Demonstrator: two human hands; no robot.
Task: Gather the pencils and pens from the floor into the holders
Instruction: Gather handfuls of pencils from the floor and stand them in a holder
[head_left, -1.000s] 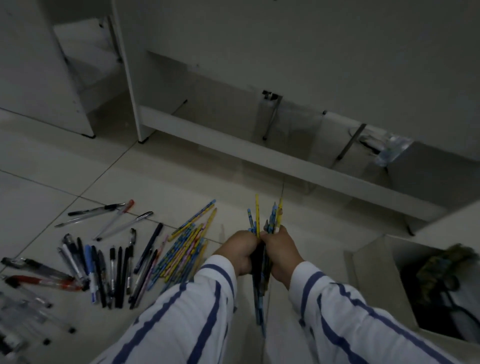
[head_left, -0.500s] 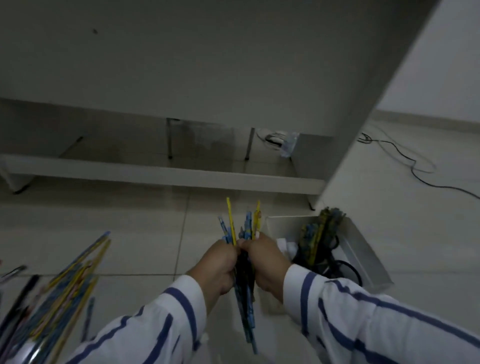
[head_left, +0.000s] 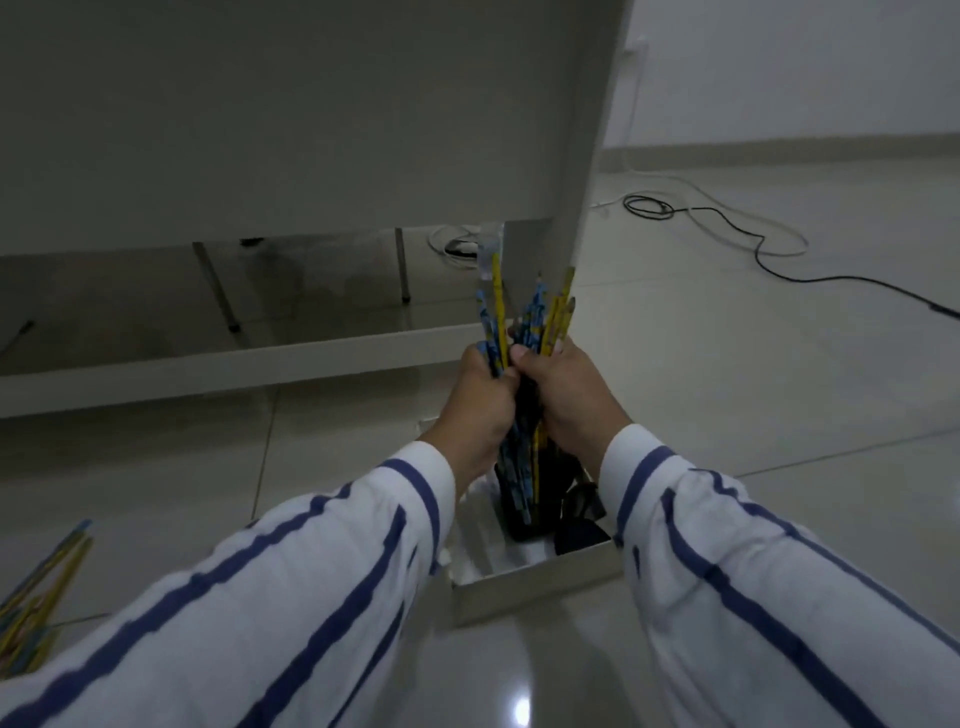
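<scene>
My left hand (head_left: 480, 402) and my right hand (head_left: 566, 397) both grip one upright bundle of blue and yellow pencils (head_left: 527, 319). The bundle's lower ends reach down into a dark holder (head_left: 524, 512) that stands inside a white box (head_left: 535, 582) on the floor. A second dark holder (head_left: 582, 519) sits just right of it in the same box, partly hidden by my right sleeve. More yellow and blue pencils (head_left: 36, 597) lie on the tiles at the far left edge.
A white desk panel (head_left: 311, 119) with a low crossbar (head_left: 234, 371) stands right behind the box. Black and white cables (head_left: 727, 228) trail across the tiles at the right. The floor is glossy pale tile.
The view has swung right, so the pens on the floor have left the frame. Both hands have carried the pencil bundle over the white box and lowered its ends into the dark holder.
</scene>
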